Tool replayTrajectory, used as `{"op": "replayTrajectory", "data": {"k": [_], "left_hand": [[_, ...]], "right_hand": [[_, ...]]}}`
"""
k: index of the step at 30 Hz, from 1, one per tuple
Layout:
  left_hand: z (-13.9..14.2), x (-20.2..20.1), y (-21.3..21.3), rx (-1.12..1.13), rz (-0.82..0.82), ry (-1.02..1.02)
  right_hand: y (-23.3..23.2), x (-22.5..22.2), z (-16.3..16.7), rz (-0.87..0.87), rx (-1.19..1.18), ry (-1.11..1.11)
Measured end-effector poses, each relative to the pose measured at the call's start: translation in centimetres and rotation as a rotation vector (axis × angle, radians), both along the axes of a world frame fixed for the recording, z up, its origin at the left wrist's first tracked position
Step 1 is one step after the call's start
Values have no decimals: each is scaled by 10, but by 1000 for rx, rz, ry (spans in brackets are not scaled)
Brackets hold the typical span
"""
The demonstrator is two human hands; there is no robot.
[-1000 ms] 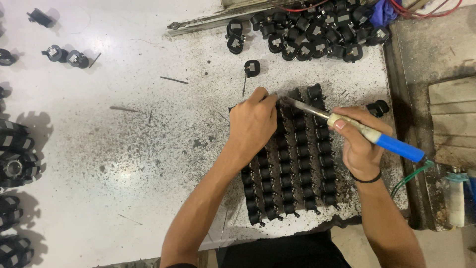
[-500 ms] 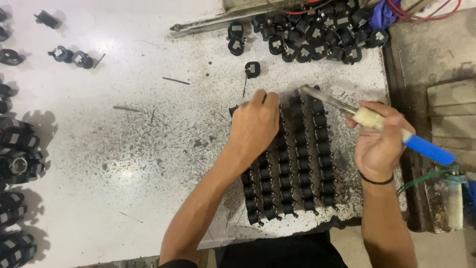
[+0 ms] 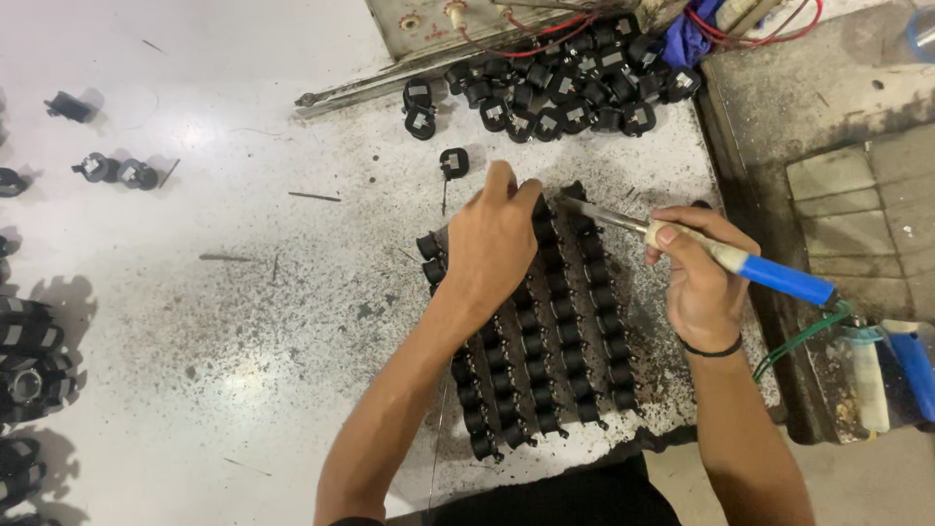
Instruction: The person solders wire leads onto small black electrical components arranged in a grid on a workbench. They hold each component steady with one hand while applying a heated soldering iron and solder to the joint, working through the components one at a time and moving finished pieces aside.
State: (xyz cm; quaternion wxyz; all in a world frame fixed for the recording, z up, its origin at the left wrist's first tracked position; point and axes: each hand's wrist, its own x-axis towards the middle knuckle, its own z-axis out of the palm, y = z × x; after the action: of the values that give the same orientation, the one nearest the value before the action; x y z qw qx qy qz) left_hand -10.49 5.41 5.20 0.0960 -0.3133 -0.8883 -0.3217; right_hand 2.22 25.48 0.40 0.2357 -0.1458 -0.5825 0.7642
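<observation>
My left hand (image 3: 495,244) rests on the top of a block of small black parts (image 3: 550,341) set in several rows on the white table; its fingertips pinch at the upper row, and what they hold is hidden. In my right hand (image 3: 696,282) is a soldering iron with a blue handle (image 3: 779,278). Its metal tip (image 3: 584,209) points left, close to my left fingertips at the block's upper edge.
A heap of loose black parts (image 3: 575,83) lies at the back beside a metal frame (image 3: 438,29) with red wires. One stray part (image 3: 453,161) sits just above my left hand. More black parts (image 3: 29,360) line the left edge. Right of the table lies a dirty ledge (image 3: 838,195).
The right hand swung the iron away to the right and up, then brought its tip back down to the block's top edge. The left hand stayed on the upper rows.
</observation>
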Motion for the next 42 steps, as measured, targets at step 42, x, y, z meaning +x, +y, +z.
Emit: {"op": "replayTrajectory", "data": {"k": [42], "left_hand": [[-38,1,5,-80,-41,-155]], "right_hand": [[4,1,-5,16,-1,19]]}}
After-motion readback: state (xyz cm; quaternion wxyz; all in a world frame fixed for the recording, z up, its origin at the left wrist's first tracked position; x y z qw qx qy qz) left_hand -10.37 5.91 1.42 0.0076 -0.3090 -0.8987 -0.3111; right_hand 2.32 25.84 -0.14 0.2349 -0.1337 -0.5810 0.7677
